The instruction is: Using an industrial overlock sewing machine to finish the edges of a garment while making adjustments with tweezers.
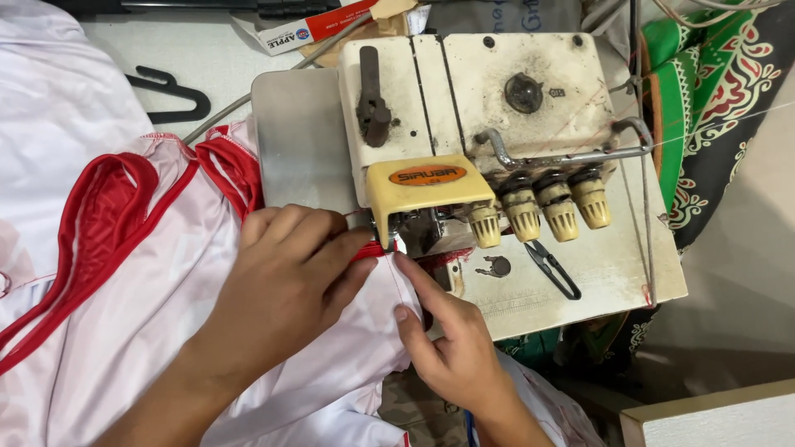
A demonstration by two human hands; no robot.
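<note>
A: Entry, head view. We see the left hand [286, 277] lying flat, fingers spread and together on top of the white garment with red trim [141, 273], pressing it to the counter [207, 58] just left of the overlock machine [489, 141]. It clamps nothing; it only weighs the cloth down

B: Agreed. The right hand [447, 339] has its index finger extended along the seam edge, tip just beside the presser foot [396, 240]. The other fingers curl under the fabric fold; whether they pinch it we cannot tell

A: Location of the work: the red-bound edge of the garment sits under the foot, below the yellow guard [426, 186]. The bulk of the cloth trails off to the left and down toward us

B: Risk, our judgement: both fingertips are very near the needle and knife zone. A slip forward of the index finger could bring it into the cutter

A: Second risk: the loose folds on the left could drag and pull the seam off line, so the knife trims into the white panel

B: Noted also: thread snips [553, 269] lie on the machine bed to the right, well apart from both hands, and four thread tension knobs [542, 211] stand above them
</note>
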